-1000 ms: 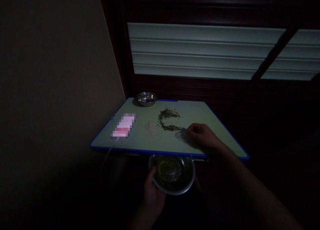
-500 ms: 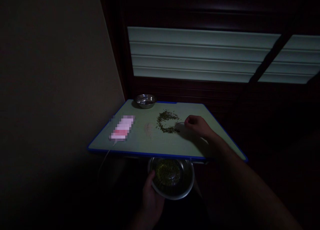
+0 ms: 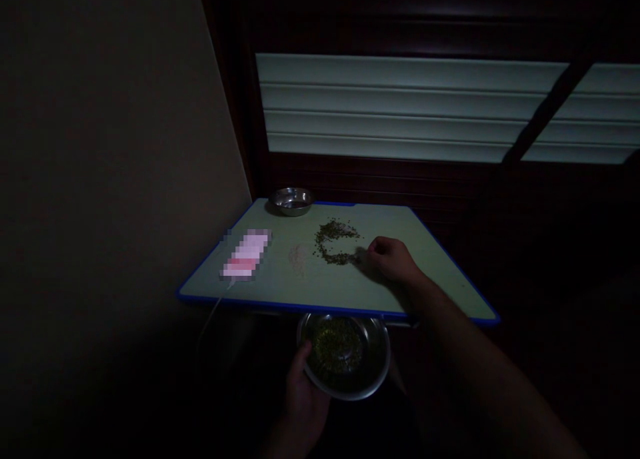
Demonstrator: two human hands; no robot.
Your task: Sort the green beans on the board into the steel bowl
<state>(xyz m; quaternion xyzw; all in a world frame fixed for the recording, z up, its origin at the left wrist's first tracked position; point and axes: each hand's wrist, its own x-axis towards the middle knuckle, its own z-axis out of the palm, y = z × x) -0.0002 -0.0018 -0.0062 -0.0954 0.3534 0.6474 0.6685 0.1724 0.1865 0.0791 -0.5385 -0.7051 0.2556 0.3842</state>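
Note:
My left hand grips the rim of a steel bowl holding green beans, kept just below the near edge of the pale green table. A curved heap of green beans lies on the table's middle. My right hand rests on the table at the right end of that heap, fingers curled; earlier it held a thin clear flat piece, which I cannot make out now in the dim light.
A small steel bowl stands at the table's far edge. A phone with a white cable lies at the left. A faint pinkish smear sits between phone and beans. A wall is at the left, shutters behind.
My right hand moved from the near right of the table up and left to the end of the bean heap. The bowl in my left hand barely shifted.

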